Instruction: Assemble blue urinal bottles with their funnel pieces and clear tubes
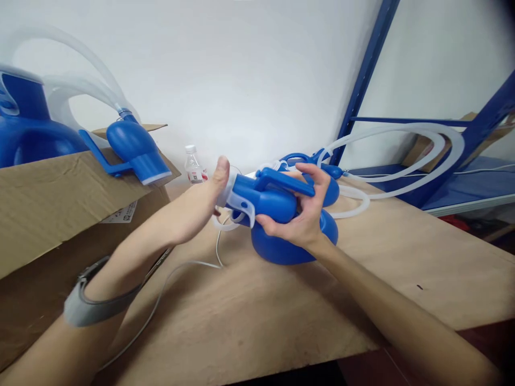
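Both hands are on a blue plastic cup with a handle [277,205], held tilted sideways above the table. My right hand [308,222] is closed round its rounded end, thumb below and fingers near the handle. At the other end sits a translucent white cap [240,202] with a curved tab. The palm of my left hand [207,201] presses against this cap, thumb stretched upward; most of its other fingers are hidden. Just behind and below, a larger blue plastic container [281,249] lies on the table, partly covered by the cup and my right hand.
On the left stands an open cardboard box [80,198]; another blue handled cup [134,145] with a clear hose [94,56] rests on its edge. A small bottle [193,165] stands by the wall. Coiled hose [406,190] and a thin cable [161,295] lie on the wooden table [241,327].
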Motion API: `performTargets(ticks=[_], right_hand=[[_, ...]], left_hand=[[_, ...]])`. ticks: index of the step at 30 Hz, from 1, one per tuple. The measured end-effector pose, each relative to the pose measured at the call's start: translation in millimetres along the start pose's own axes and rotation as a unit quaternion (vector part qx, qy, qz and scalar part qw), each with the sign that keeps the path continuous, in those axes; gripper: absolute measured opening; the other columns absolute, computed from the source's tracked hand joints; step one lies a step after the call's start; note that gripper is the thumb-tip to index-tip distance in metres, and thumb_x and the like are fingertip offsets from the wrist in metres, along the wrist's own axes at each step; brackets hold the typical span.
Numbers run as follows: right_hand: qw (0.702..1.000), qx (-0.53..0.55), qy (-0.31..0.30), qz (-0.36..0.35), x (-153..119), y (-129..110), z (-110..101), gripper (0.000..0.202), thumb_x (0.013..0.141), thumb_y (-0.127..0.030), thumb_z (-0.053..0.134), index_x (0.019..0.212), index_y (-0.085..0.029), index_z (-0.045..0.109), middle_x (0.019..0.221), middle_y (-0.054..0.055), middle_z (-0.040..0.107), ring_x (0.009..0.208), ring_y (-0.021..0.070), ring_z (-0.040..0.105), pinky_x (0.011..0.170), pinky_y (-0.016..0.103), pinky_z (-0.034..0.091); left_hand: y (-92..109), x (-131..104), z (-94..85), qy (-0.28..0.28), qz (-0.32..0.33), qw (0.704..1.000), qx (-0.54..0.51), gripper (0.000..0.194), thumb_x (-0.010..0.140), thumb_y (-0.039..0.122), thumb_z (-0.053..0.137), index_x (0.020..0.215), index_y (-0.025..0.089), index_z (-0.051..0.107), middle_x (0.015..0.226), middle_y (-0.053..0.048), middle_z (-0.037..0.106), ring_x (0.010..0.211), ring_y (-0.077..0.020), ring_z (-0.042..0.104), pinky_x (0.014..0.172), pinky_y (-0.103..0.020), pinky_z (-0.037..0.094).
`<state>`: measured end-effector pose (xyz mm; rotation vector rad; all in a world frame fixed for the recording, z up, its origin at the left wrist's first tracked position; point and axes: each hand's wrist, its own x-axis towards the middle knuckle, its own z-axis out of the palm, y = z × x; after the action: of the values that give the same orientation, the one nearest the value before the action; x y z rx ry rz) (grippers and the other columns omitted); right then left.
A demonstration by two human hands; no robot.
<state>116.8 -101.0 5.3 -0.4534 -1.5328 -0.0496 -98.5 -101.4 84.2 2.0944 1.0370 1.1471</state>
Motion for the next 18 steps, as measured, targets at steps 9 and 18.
performTargets(ticks=[9,18], right_hand=[[0.988,0.056,-0.032,0.143,1.2,4.2,-5.0,0.089,0.078,-0.066,0.08,0.143,-0.04,0.025,0.125,0.01,0.065,0.118,0.0363,0.068,0.102,0.063,0.057],[0.987,0.093,-0.034,0.127,-4.4,-8.6,2.6,0.082,0.079,-0.055,0.081,0.14,-0.034,0.031,0.123,0.009,0.064,0.115,0.0319,0.071,0.1,0.057,0.06]], left_hand=[[33.8,-9.7,-7.6,-0.085,0.227,0.964,0.109,0.03,0.085,0.036,0.08,0.115,0.031,0.078,0.127,-0.005,0.075,0.138,-0.0345,0.055,0.122,-0.056,0.039],[20.5,-12.7,22.7,0.1,0.186,0.977,0.04,0.011,0.094,0.032,0.07,0.098,0.026,0.078,0.095,-0.003,0.077,0.089,-0.0208,0.069,0.087,-0.038,0.059]])
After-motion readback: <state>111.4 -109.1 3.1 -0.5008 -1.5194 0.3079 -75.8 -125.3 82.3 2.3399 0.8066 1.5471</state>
